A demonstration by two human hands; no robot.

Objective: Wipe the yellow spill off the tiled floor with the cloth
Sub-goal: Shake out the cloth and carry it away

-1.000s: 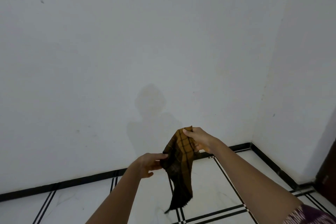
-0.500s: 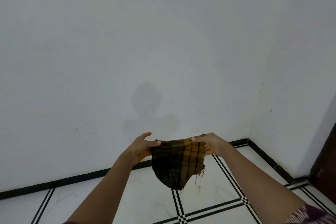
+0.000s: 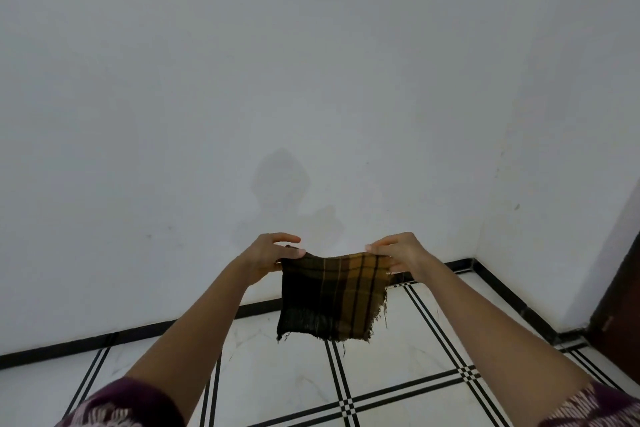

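A brown and mustard checked cloth (image 3: 332,298) with frayed edges hangs spread flat in the air in front of me. My left hand (image 3: 272,258) pinches its upper left corner. My right hand (image 3: 398,253) pinches its upper right corner. Both arms reach forward at chest height above the white tiled floor (image 3: 277,378) with black double lines. No yellow spill shows on the part of the floor in view.
A white wall (image 3: 311,80) fills most of the view, with a black skirting (image 3: 104,343) along its foot. A second white wall (image 3: 571,149) meets it at a corner on the right. A dark door edge (image 3: 623,288) stands at the far right.
The cloth hung bunched from my right hand a second ago. My left hand took its other corner, and the hands moved apart, so it is stretched out flat.
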